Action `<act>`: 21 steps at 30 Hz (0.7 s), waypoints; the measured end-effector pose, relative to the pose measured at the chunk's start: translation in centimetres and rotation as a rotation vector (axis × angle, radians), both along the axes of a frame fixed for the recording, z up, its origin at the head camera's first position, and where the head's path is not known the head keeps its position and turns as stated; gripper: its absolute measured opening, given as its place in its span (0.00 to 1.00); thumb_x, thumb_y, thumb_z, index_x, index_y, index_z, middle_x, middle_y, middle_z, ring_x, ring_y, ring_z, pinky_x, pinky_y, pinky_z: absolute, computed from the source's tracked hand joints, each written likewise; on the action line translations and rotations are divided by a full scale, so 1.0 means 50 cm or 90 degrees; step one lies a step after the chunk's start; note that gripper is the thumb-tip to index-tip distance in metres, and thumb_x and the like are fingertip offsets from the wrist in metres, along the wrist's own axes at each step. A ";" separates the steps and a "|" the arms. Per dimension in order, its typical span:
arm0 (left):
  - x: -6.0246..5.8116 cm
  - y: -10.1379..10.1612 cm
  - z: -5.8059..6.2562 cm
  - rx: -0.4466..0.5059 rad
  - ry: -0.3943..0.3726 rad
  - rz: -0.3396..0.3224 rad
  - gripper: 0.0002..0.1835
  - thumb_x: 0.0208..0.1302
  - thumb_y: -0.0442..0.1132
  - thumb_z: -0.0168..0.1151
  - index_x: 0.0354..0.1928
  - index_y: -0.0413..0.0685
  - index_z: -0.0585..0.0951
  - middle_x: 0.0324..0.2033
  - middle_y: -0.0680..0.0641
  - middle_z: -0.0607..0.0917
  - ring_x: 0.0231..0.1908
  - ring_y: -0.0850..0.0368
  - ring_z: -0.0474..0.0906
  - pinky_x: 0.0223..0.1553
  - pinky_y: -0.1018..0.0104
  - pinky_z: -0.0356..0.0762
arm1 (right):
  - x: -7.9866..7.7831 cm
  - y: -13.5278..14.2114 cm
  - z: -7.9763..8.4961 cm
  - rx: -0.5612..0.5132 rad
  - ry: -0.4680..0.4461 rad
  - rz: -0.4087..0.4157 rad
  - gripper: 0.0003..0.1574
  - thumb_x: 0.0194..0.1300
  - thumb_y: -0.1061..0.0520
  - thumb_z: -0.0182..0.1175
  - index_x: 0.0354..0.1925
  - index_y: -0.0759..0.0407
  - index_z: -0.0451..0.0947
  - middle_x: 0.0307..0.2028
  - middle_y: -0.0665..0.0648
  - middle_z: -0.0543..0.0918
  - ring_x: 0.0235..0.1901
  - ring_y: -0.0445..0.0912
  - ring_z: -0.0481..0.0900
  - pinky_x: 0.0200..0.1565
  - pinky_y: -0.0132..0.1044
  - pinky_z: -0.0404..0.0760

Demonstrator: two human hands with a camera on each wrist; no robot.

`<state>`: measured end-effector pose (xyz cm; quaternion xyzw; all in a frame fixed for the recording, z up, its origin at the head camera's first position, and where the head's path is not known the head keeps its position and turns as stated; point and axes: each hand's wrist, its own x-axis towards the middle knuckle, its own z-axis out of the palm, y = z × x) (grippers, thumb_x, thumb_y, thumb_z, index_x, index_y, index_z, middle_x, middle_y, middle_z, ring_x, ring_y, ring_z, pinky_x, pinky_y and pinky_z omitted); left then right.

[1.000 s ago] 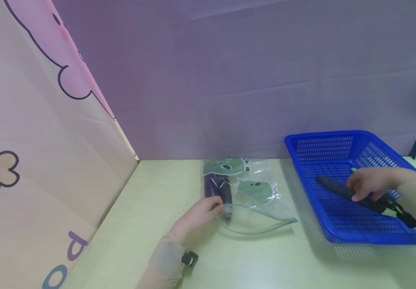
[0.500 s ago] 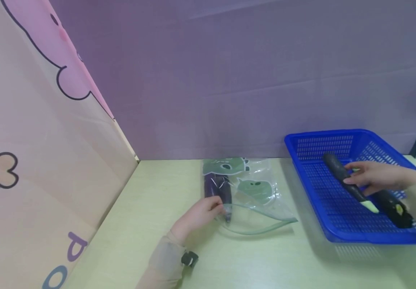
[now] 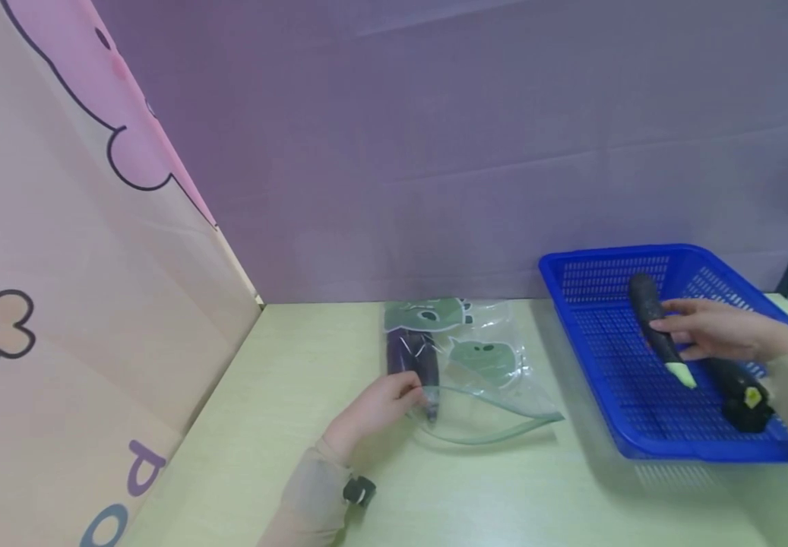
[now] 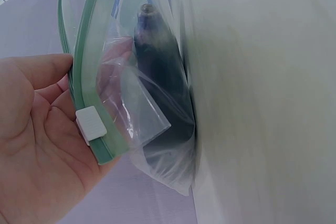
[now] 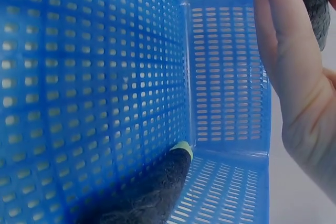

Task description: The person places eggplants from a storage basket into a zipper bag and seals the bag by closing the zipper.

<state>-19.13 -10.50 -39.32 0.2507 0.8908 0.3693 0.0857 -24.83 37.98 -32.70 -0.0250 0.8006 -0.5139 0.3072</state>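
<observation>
My left hand (image 3: 378, 410) pinches the green rim of a clear zip bag (image 3: 492, 363) lying on the table. In the left wrist view, thumb and fingers hold that rim beside a white slider (image 4: 91, 123); the bag's mouth gapes. Dark purple eggplant (image 3: 403, 353) shows through the plastic; whether it is one or two I cannot tell. Over the blue basket (image 3: 595, 380), my right hand (image 3: 725, 329) grips a dark zucchini (image 3: 644, 298) by its middle, pale green end towards me. Another zucchini (image 5: 152, 187) lies in the basket, partly hidden by the right forearm in the head view.
The basket stands at the table's right side, near the purple backdrop (image 3: 400, 152) along the rear edge. A printed pale panel (image 3: 79, 304) borders the left side. Bare table (image 3: 496, 494) lies in front of the bag.
My right hand has lifted one zucchini up off the other and turned it more upright, pale end down. The left hand and the bag have stayed in place.
</observation>
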 end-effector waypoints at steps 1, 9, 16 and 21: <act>0.000 0.000 0.000 0.000 -0.002 0.001 0.08 0.71 0.39 0.50 0.34 0.48 0.77 0.34 0.50 0.85 0.31 0.63 0.77 0.34 0.71 0.75 | 0.000 0.000 0.000 -0.018 -0.006 -0.009 0.54 0.75 0.51 0.42 0.63 0.75 0.09 0.46 0.47 0.77 0.42 0.32 0.79 0.51 0.40 0.80; 0.001 0.000 0.002 0.001 -0.003 0.002 0.08 0.71 0.39 0.50 0.34 0.49 0.77 0.34 0.50 0.84 0.31 0.63 0.76 0.34 0.71 0.75 | 0.007 0.002 0.003 -0.125 -0.026 -0.075 0.50 0.76 0.52 0.36 0.63 0.65 0.05 0.40 0.38 0.76 0.42 0.35 0.81 0.48 0.36 0.80; 0.000 -0.001 -0.001 0.000 0.005 -0.004 0.08 0.70 0.39 0.50 0.34 0.48 0.77 0.33 0.51 0.84 0.30 0.64 0.75 0.33 0.71 0.75 | 0.007 0.010 0.003 -0.180 -0.039 -0.096 0.50 0.76 0.54 0.38 0.64 0.62 0.06 0.39 0.41 0.80 0.42 0.38 0.82 0.47 0.37 0.81; -0.001 -0.001 -0.002 0.002 0.002 -0.005 0.08 0.70 0.39 0.50 0.34 0.47 0.77 0.33 0.50 0.84 0.28 0.64 0.74 0.32 0.71 0.75 | 0.006 0.015 0.005 -0.222 -0.013 -0.124 0.49 0.76 0.58 0.40 0.67 0.64 0.11 0.39 0.46 0.83 0.41 0.42 0.84 0.45 0.40 0.82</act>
